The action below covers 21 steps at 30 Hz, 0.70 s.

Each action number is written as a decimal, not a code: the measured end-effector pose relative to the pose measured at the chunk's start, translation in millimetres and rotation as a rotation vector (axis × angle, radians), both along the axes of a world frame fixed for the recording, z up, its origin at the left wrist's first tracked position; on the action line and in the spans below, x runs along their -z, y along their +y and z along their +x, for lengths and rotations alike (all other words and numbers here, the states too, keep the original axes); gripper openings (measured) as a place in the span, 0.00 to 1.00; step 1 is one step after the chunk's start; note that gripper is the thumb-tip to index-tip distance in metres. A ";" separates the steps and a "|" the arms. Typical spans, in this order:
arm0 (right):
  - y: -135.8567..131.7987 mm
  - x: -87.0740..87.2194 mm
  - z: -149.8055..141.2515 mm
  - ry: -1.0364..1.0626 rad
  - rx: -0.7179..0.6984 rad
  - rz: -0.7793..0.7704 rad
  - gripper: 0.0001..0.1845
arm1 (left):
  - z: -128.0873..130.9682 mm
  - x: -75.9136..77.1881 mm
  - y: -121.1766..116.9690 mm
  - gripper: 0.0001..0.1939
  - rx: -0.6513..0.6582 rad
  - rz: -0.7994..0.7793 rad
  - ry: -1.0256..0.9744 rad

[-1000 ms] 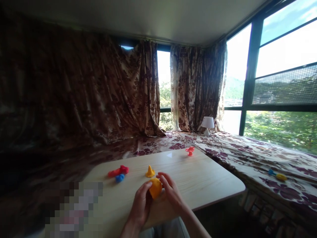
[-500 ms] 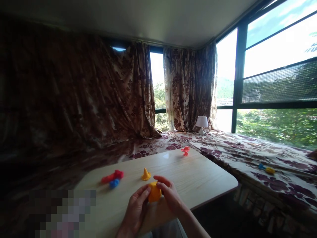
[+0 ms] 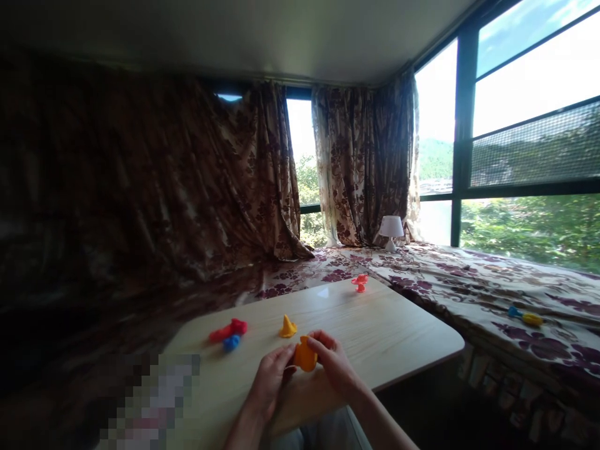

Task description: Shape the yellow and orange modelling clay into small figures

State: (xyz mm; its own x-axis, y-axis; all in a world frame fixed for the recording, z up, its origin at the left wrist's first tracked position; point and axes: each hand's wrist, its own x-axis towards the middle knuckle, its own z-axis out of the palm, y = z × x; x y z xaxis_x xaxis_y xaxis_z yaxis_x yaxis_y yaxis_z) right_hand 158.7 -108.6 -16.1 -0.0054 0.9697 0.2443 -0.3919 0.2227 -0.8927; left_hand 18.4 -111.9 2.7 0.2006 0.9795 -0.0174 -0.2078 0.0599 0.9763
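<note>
Above the near part of the table, a flattened piece of orange-yellow modelling clay (image 3: pixel 306 354) is held between my hands, with a small notch in its upper edge. My left hand (image 3: pixel 272 378) grips its left side, thumb on top. At the right edge, my right hand (image 3: pixel 334 360) pinches it between thumb and fingers. Just beyond them stands a yellow cone-like piece (image 3: pixel 287 327) with a wide, uneven base. Off to the left lie a red elongated lump (image 3: pixel 227 331) and a blue lump (image 3: pixel 231 342), touching or nearly so.
The light wooden table (image 3: pixel 398 337) has a rounded right corner. Near its far edge stands a small pinkish-red object (image 3: pixel 360 283). A blue-and-yellow object (image 3: pixel 527 317) lies on the floral-covered surface (image 3: pixel 435 284) at right, with a white lamp (image 3: pixel 390 231) farther back.
The orange-yellow clay has turned and now looks narrower, its notch showing. My right fingers have closed in on its right edge. The whole view has shifted slightly.
</note>
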 end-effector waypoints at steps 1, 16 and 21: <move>-0.3 -0.3 -0.4 -0.003 -0.007 0.001 0.16 | 0.3 -0.9 0.3 0.14 0.010 0.014 0.023; 3.7 3.6 -0.9 -0.076 0.076 -0.003 0.13 | -0.9 -0.7 -5.0 0.13 0.081 0.043 0.005; -2.8 -2.5 -1.5 -0.103 0.033 0.016 0.14 | -2.5 -0.8 -4.8 0.13 0.023 0.061 0.017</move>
State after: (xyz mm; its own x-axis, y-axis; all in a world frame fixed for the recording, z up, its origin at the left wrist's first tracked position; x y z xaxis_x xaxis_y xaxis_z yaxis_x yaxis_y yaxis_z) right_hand 157.2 -111.4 -13.6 0.0005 0.9658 0.2594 -0.2904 0.2484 -0.9241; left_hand 15.9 -116.7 3.5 0.2230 0.9740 0.0389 -0.1907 0.0044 0.9816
